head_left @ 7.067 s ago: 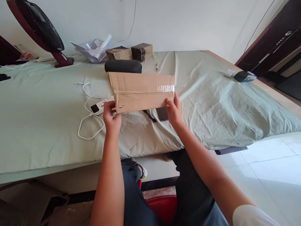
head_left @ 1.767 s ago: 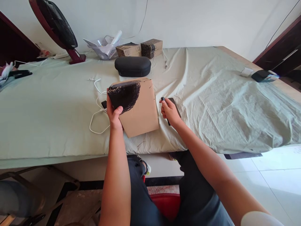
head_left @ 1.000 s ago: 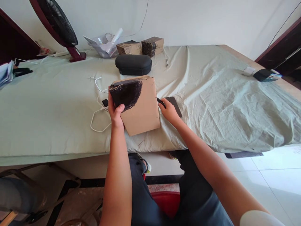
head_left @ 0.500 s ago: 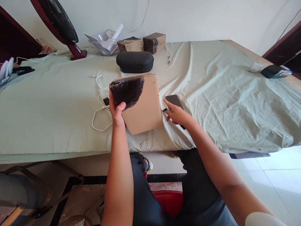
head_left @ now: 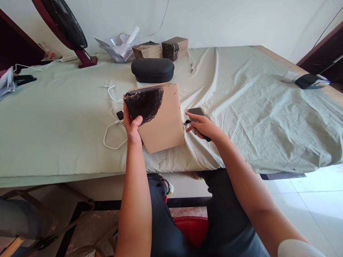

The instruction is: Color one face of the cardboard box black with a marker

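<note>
Two Hands at a Cardboard Box on the Cloth-Covered Table

The left hand [head_left: 133,129] is clamped on the cardboard box [head_left: 163,123], at its left side, with the thumb laid upon the top face. This box is at the near middle of the table [head_left: 53,132], turned a little; I cannot tell if its bottom is fully resting on the cloth. Its far left corner is covered by a black patch (the border of the patch is rather rough).

To the right of the box, the right hand [head_left: 200,125] has its fingers apart, the index finger stretched toward the box without touching it. Below this hand is a black pen [head_left: 187,122], partly hidden, and just beside it a dark phone [head_left: 195,111] lies flat.

A black case [head_left: 152,70] lies just at the far side of the box, and behind the case stand two smaller boxes [head_left: 175,49], also with black marks. Left of the box, a white cable [head_left: 107,134] makes a loose loop.
</note>
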### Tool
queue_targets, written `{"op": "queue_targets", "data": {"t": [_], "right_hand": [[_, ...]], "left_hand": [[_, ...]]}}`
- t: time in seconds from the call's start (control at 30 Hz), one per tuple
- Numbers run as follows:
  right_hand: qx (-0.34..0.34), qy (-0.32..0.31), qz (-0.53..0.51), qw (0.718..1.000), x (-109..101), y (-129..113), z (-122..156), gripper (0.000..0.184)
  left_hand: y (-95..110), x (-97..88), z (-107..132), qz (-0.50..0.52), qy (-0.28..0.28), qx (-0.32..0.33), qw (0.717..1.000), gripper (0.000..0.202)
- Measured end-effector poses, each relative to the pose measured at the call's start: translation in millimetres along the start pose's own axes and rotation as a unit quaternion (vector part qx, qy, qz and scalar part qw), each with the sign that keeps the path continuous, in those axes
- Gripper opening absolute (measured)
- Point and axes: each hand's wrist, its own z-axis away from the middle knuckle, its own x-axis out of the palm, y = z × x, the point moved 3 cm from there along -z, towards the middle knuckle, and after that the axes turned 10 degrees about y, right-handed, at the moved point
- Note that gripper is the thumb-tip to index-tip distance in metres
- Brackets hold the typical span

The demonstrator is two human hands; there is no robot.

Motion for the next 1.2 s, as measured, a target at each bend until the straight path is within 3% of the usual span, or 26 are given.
{"op": "queue_targets", "data": {"t": [0.1, 0.17, 0.3, 0.43, 0.57, 0.7, 0.8, 0.9, 1.03, 1.2], "right_hand": [[-0.029, 0.013, -0.066, 0.997, 1.4, -4.5, -1.2, 0.029], [-0.041, 0.013, -0.141, 0.989, 3.2, -7.6, -1.6, 0.017], [-0.077, -0.001, -0.274, 0.959, 4.1, -15.1, 0.0, 0.025], [-0.138, -0.001, -0.304, 0.942, 4.6, -26.5, 8.0, 0.036], [-0.198, 0.029, -0.276, 0.94, 17.1, -38.3, 21.9, 0.049], [-0.29, 0.109, -0.247, 0.918, 33.3, -44.0, 36.3, 0.046], [-0.335, 0.145, -0.164, 0.916, 43.7, -46.0, 45.6, 0.049], [-0.369, 0.173, -0.079, 0.91, 53.5, -50.4, 50.7, 0.033], [-0.439, 0.232, 0.002, 0.868, 69.6, -56.2, 45.5, 0.018], [-0.501, 0.259, 0.079, 0.822, 87.0, -56.5, 29.3, 0.01]], "left_hand": [[-1.0, -0.4, -0.9, 0.004, -0.001, 0.002, 1.0, 0.103], [-1.2, -0.1, -1.3, 0.004, 0.001, 0.0, 1.0, 0.104], [-1.8, 0.7, -3.1, -0.007, 0.008, 0.003, 1.0, 0.112], [-4.4, 2.7, -5.2, -0.008, 0.006, -0.009, 1.0, 0.123], [-5.4, 6.3, -5.7, -0.015, 0.011, -0.007, 1.0, 0.122], [-5.6, 10.1, -4.8, -0.007, 0.008, 0.006, 1.0, 0.117], [-7.0, 11.5, -3.3, -0.006, -0.006, -0.01, 1.0, 0.114], [-6.7, 12.2, -1.7, -0.011, -0.021, -0.025, 0.999, 0.114], [-2.6, 13.2, -1.2, -0.012, -0.02, -0.023, 0.999, 0.125], [0.5, 14.5, 0.2, 0.006, -0.021, -0.023, 1.0, 0.126]]}}
